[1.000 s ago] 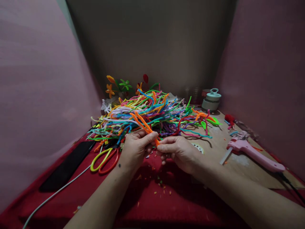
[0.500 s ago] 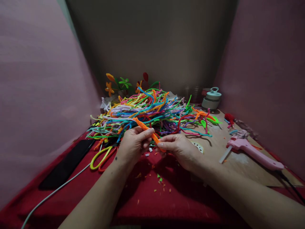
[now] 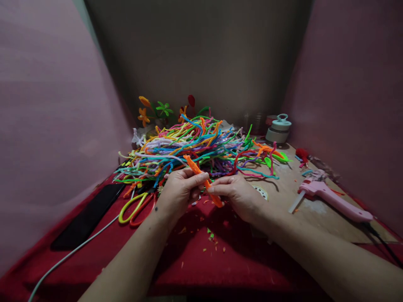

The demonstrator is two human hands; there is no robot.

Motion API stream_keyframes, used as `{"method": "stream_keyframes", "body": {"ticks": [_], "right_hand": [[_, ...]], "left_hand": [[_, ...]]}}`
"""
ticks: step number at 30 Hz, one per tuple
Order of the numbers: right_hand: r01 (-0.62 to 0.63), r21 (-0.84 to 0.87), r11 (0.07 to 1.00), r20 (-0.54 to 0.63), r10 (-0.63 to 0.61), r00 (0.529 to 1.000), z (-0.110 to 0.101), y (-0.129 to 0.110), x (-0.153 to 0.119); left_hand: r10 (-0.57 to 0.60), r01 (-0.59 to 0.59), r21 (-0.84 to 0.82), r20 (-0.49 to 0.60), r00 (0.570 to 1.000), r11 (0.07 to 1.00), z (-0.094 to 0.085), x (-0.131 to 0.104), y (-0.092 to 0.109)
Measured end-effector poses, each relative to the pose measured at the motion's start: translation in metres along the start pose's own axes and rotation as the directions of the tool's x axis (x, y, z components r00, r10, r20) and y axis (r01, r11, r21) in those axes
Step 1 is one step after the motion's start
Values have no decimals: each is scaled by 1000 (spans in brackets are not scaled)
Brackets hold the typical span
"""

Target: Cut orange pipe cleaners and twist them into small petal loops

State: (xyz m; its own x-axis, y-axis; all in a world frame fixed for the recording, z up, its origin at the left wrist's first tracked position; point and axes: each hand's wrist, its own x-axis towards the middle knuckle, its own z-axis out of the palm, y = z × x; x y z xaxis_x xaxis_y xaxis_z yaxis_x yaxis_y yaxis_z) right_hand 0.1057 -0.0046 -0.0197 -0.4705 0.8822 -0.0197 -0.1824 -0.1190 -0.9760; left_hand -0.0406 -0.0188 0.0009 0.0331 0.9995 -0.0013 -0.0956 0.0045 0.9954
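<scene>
An orange pipe cleaner piece, looking folded or bundled, slants down to the right between my two hands above the red cloth. My left hand pinches its middle between thumb and fingers. Lower down, the fingertips of my right hand are closed on it too, and its lower end sticks out below them. Directly behind my hands lies a big heap of coloured pipe cleaners. Yellow-and-red-handled scissors rest to the left of my left wrist.
A black phone and a white cable lie at left. On the board at right is a pink glue gun. A lidded jar and pipe-cleaner flowers stand behind. Small scraps litter the red cloth.
The orange piece has shifted slightly right and its lower end now shows below my right fingers. Both hands keep hold of it in nearly the same place.
</scene>
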Motion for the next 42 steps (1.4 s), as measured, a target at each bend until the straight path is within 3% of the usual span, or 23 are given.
{"method": "stream_keyframes", "body": {"ticks": [8, 13, 18, 34, 42], "right_hand": [[-58, 51, 997, -43, 61, 997, 0, 5, 3], [-87, 123, 989, 22, 85, 996, -1, 7, 3], [-126, 118, 985, 14, 125, 992, -1, 5, 2], [-53, 97, 994, 5, 53, 999, 3, 5, 2], [-38, -3, 999, -18, 38, 999, 4, -3, -3]], "left_hand": [[63, -50, 154, -83, 995, 987, 1, -3, 0], [84, -67, 144, -112, 990, 987, 1, -3, 0], [100, -85, 139, -106, 989, 987, 0, -3, -1], [100, -83, 151, -109, 989, 985, 1, -2, 0], [97, -82, 156, -96, 991, 984, 1, -2, 0]]}}
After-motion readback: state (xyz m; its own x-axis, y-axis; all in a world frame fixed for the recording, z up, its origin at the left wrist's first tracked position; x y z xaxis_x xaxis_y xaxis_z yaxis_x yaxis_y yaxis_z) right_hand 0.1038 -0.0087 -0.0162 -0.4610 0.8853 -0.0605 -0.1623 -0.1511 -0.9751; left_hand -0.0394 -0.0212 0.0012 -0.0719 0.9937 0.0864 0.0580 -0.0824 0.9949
